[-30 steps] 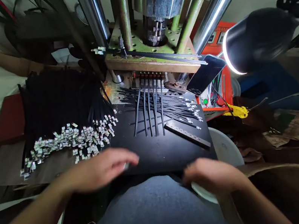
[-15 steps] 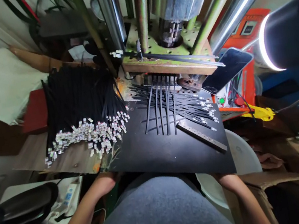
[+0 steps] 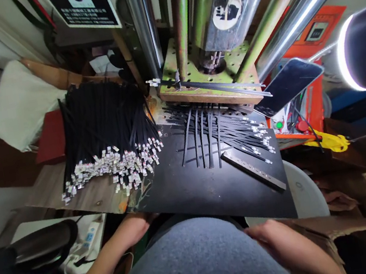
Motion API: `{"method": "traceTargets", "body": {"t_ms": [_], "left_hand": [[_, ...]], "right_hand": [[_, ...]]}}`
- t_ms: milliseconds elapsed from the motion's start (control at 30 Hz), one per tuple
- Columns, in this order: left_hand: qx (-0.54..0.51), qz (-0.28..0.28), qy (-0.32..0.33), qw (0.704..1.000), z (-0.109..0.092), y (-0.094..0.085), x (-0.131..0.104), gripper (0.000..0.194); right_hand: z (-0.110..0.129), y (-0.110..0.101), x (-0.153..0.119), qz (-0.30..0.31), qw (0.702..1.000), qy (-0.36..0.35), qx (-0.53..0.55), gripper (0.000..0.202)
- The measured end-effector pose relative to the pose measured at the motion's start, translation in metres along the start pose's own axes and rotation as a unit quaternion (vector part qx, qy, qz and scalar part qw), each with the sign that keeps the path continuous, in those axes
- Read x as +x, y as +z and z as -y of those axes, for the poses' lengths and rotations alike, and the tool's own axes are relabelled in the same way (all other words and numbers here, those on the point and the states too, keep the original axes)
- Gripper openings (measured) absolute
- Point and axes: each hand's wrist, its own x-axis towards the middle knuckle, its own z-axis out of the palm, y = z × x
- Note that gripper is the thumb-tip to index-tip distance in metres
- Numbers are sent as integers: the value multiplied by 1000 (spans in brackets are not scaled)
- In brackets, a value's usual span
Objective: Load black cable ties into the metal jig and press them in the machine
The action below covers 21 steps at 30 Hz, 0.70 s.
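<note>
My left hand (image 3: pixel 140 222) is at the front edge of the table, its fingers hidden under the edge. My right hand (image 3: pixel 267 231) rests beside my grey-clad lap, just in front of the black board (image 3: pixel 193 196); its fingertips are out of sight. On the board lies a loose pile of black cables (image 3: pixel 237 135) with white connectors. Several cables cross it, running beneath the plate (image 3: pixel 204 95) of a press. A slotted metal bar (image 3: pixel 254 171) lies at the board's right. More cables rest on top of the plate.
A large bundle of black cables (image 3: pixel 106 117) with white connectors fills the left side. A phone (image 3: pixel 291 81), an orange box (image 3: pixel 329 26) and a ring-lit lamp (image 3: pixel 364 46) stand to the right. A white bucket (image 3: pixel 306 189) and cardboard box (image 3: pixel 338 228) are below.
The press plate and its ram have come down over the cables' ends. My right hand has moved from under the board's right front corner back toward my lap. The view has shifted slightly.
</note>
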Motion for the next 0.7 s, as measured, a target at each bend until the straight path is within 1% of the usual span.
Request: {"method": "traceTargets", "body": {"t_ms": [33, 67, 100, 133, 167, 200, 233, 300, 367, 400, 433, 467, 500, 567, 633, 667, 700], "left_hand": [[-3, 26, 18, 999, -8, -10, -7, 32], [-9, 56, 42, 998, -16, -23, -14, 35], [-17, 84, 68, 994, -23, -37, -22, 37], [-26, 99, 94, 990, -28, -52, -29, 39], [-32, 93, 118, 988, -32, -68, -36, 39], [-34, 61, 136, 988, -33, -81, -43, 38], [-31, 9, 152, 988, -31, -93, -49, 35], [-3, -133, 179, 975, -20, -110, -58, 30], [42, -269, 206, 940, -5, -119, -64, 26], [67, -318, 218, 920, 1, -122, -64, 25], [94, -350, 227, 904, 5, -125, -63, 24], [122, -365, 231, 893, 7, -129, -60, 24], [149, -368, 228, 889, 7, -133, -54, 27], [202, -361, 208, 886, 4, -142, -37, 33], [245, -350, 191, 884, 0, -153, -19, 34], [258, -348, 189, 881, -1, -158, -12, 32], [262, -349, 193, 879, -2, -162, -9, 29]], "right_hand": [[6, -13, 5, -46, 998, -40, -1, 23], [9, -25, 13, -126, 990, -68, -19, 26], [9, -37, 24, -217, 972, -73, -57, 31], [7, -46, 36, -301, 946, -61, -106, 35], [2, -51, 48, -358, 920, -47, -152, 38], [-3, -54, 58, -384, 904, -43, -185, 38], [-8, -53, 65, -388, 898, -53, -199, 34], [-14, -43, 69, -372, 904, -113, -177, 24], [-9, -32, 65, -345, 913, -175, -132, 18], [0, -29, 63, -323, 919, -194, -112, 16], [11, -28, 62, -293, 929, -206, -94, 14], [26, -30, 64, -257, 939, -215, -76, 12], [44, -35, 70, -217, 948, -225, -55, 11], [83, -49, 96, -135, 958, -255, 1, 15], [124, -64, 140, -65, 956, -277, 71, 20], [144, -69, 166, -34, 957, -270, 102, 22], [164, -71, 193, -4, 961, -248, 124, 26]]}}
